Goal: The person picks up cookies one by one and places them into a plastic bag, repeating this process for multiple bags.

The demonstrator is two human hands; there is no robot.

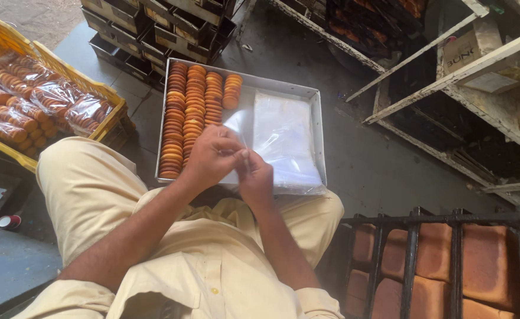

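Seen from above, sitting low in cream-coloured clothes. Left hand (209, 158) pinched on the edge of a thin clear plastic bag (239, 127), with the fingers curled tight around it. Right hand (255, 176) close beside, fingertips also pinched on the same bag, both hands almost touching. Bag held up just above a shallow grey metal tray (316, 118) resting on the dark floor (378, 171) in front of the knees. On the left side of the tray, round orange-brown biscuits (186, 118) packed on edge in long rows, four rows, the last one short. On the right side of the tray, a flat stack of more clear plastic bags (286, 142), lying right under the hands. Far left, a yellow plastic crate (103, 94) filled with long clear packs of the same biscuits (29, 106). At the top, dark metal baking tins (153, 29) piled up just past the tray. At the right, a pale wooden rack (449, 77) with a brown cardboard box (472, 50) on it. At the bottom right, brown loaves of bread (484, 266) behind black metal bars (455, 221). A small red and white cap (9, 221) lying far left, well apart from the tray.
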